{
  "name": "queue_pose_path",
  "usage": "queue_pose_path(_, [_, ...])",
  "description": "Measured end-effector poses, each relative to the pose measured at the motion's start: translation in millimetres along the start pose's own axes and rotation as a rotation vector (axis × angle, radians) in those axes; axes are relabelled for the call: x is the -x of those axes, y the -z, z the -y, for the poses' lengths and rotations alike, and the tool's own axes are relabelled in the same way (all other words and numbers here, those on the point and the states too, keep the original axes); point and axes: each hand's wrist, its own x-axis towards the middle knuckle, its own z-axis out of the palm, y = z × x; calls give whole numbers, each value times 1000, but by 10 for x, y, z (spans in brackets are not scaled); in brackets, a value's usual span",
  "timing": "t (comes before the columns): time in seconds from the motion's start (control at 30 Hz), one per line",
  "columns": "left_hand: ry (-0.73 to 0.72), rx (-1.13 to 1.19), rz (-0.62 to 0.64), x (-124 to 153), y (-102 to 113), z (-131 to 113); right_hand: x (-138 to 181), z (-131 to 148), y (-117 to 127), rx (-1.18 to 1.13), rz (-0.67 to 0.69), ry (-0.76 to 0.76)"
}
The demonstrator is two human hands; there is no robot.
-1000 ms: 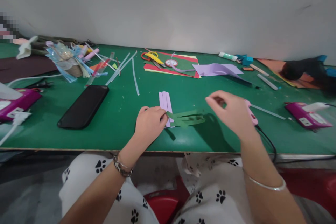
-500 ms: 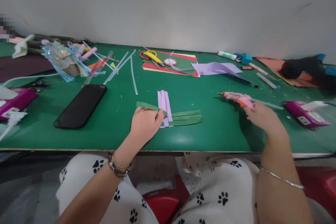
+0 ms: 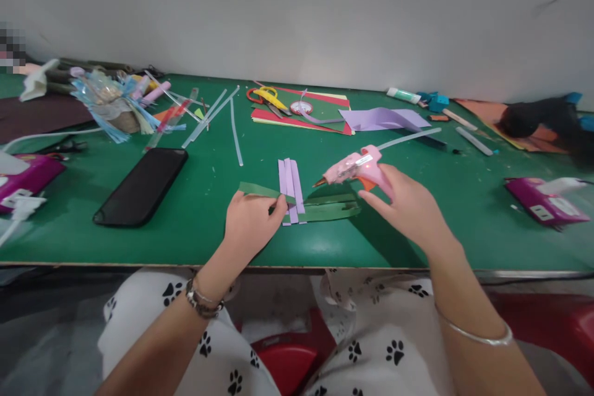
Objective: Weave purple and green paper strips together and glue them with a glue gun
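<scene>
My left hand [image 3: 254, 218] pinches a green paper strip [image 3: 260, 189] and holds it over the purple paper strips [image 3: 290, 182]. These purple strips lie side by side, crossed with more green paper strips [image 3: 331, 211] that stretch out to the right. My right hand [image 3: 411, 207] is closed around the handle of a pink hot glue gun [image 3: 355, 166]. A clear glue stick [image 3: 408, 138] juts from the gun's rear. The nozzle points left and down, just right of the purple strips, apart from my left hand.
A black phone [image 3: 142, 187] lies on the green table at left. Farther back are yellow scissors [image 3: 270, 98] on coloured paper sheets [image 3: 325, 124], loose glue sticks [image 3: 236, 136] and purple paper [image 3: 385, 118]. Purple power strips [image 3: 545, 201] sit at both sides.
My right hand has brought the hot glue gun from the right to beside the woven strips and raised it. My left hand stays nearly in place with the green strip.
</scene>
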Motion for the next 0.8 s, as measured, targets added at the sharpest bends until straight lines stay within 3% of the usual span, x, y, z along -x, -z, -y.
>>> queue_pose_path(0.17, [-18,7,-51,15,-32,5,4,104,-90,98,92,77])
queue_pose_path(0.53, [-48,-14,-116,17,-70,23,8,96,-190,158,86,169])
queue_pose_path(0.8, [-66,-10,-116,17,-71,22,1,102,-167,196,103,142])
